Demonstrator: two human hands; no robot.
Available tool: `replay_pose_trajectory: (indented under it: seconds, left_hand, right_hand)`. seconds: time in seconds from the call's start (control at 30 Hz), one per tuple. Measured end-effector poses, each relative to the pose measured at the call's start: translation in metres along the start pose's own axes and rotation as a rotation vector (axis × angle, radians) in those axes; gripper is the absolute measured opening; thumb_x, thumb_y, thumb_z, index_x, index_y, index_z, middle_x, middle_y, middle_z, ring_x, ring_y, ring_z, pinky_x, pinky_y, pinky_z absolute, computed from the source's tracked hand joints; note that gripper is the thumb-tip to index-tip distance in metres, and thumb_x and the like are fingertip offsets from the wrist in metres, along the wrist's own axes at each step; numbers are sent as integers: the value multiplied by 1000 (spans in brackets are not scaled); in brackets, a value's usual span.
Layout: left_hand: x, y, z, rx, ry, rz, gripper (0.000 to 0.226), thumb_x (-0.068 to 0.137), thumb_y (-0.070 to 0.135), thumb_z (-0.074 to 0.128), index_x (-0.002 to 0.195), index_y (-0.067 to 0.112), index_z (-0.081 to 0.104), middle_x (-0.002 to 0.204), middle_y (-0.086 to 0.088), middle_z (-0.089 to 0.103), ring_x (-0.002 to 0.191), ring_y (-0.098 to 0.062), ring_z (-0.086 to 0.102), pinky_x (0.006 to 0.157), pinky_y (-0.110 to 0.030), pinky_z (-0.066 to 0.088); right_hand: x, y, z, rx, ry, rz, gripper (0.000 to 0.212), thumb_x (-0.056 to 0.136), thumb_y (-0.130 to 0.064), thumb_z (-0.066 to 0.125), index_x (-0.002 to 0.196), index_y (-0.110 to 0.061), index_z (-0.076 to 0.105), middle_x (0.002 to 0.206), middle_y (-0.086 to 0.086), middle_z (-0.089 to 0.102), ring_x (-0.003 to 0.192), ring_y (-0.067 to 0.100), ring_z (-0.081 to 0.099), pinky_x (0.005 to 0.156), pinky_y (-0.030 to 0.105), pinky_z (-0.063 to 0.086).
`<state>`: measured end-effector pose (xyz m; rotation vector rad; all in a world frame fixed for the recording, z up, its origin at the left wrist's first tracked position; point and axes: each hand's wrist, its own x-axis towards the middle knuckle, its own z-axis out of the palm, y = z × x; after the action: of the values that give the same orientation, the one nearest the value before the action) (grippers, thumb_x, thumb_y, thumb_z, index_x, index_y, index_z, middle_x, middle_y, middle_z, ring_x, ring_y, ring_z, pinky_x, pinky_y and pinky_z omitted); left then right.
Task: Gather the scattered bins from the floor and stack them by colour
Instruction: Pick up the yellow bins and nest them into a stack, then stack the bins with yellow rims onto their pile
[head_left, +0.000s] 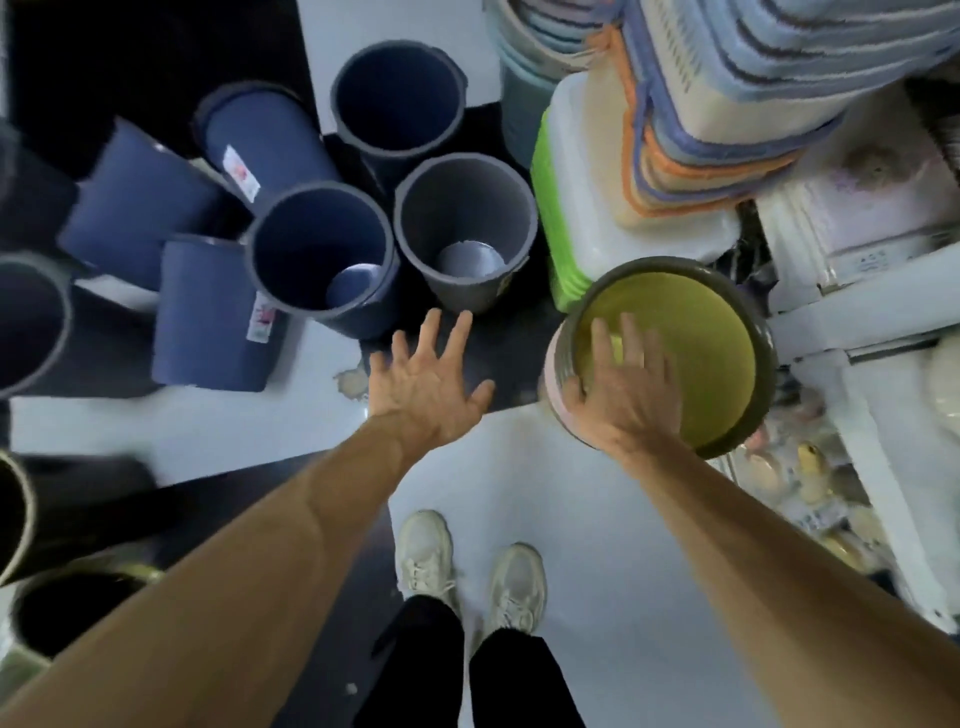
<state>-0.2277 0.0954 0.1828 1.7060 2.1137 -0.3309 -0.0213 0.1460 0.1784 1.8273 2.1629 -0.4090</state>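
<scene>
My right hand (621, 387) grips the near rim of an upright olive-green bin (696, 338) with a yellow inside, fingers inside and thumb on the outer wall. My left hand (426, 379) is spread open above the floor, touching nothing, just short of an upright grey bin (465, 218) and an upright dark blue bin (317, 249). Another blue bin (397, 96) stands behind them. Several blue bins (208, 317) lie on their sides to the left.
Stacked plastic baskets and tubs (675, 130) tower at the right, with a white rack (857, 291) beside them. Dark bins (62, 603) sit at the lower left and another (26, 322) at the left edge. My shoes (470, 564) stand on the black-and-white floor.
</scene>
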Motion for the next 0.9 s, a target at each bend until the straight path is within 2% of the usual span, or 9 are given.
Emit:
replay_pose_trajectory:
  seconds: [0.17,0.3,0.43,0.6,0.73,0.9]
  left_hand:
    - [-60,-91,15,-24,-31,-156,82,89,69,29,154,37,-9,165,0,-3,147,-40,15,113,-58,23]
    - [-121,-171,31,-19,-83,-269,81,91,69,26,153,35,-14,165,-1,-4,148,-41,13,113,-59,23]
    - [-180,-245,49,-11,-101,-353,80,91,68,27,155,34,-8,165,-2,3,146,-39,19,110,-57,27]
    - [-231,-346,83,20,-90,-357,79,90,68,29,155,33,0,162,-4,14,143,-38,25,109,-57,30]
    - [-258,-426,112,62,-62,-322,77,88,69,31,152,33,12,154,-1,29,135,-35,35,102,-54,36]
    - [-282,-508,157,111,-101,-303,69,88,68,30,148,36,21,144,-2,41,122,-34,49,94,-50,43]
  right_hand:
    - [-24,-93,13,-26,13,-187,74,84,-47,44,150,-16,31,157,16,27,139,43,28,109,55,29]
    - [-52,-170,29,-35,-49,-306,73,91,-48,40,154,-19,17,161,12,14,144,39,18,114,53,20]
    - [-89,-240,48,-7,-37,-367,73,92,-48,40,154,-19,15,161,13,13,144,39,18,113,51,24]
    - [-145,-320,88,69,-74,-337,71,93,-45,40,153,-16,16,160,15,16,141,38,23,110,50,30]
    - [-198,-383,131,200,-129,-225,68,95,-44,40,153,-18,15,160,14,16,141,34,24,108,46,36]
    - [-253,-460,209,378,-264,-88,65,98,-45,35,154,-22,10,162,11,9,145,33,20,109,49,36]
